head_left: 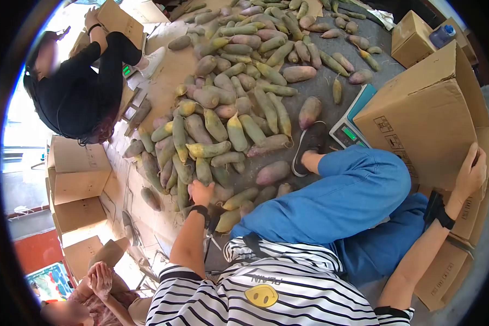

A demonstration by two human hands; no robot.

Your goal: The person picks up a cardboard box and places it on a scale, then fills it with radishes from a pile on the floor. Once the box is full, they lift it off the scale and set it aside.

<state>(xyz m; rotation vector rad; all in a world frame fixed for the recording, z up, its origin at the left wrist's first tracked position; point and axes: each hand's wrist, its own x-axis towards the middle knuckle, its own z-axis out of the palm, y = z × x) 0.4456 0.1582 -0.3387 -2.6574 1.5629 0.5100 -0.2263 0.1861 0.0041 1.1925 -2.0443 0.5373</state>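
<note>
My left hand (202, 193) reaches into the near side of a big heap of green and purplish radishes (223, 98). Its fingers are closed around a radish at the heap's edge, mostly covered by the hand. To the right, my right hand (471, 169) grips the edge of a tall cardboard box (418, 117) with curled fingers. This box rests tilted on a scale (346, 132) with a green lit display. Close to my shoe, single radishes (310, 112) lie on the dark floor.
At upper left a person (81, 92) in black sits beside another box and scale. Another person (100, 293) is at lower left with hands together. Stacked cardboard boxes (79, 168) stand on the left. A blue-lidded jar (443, 35) tops a box (411, 38) at upper right.
</note>
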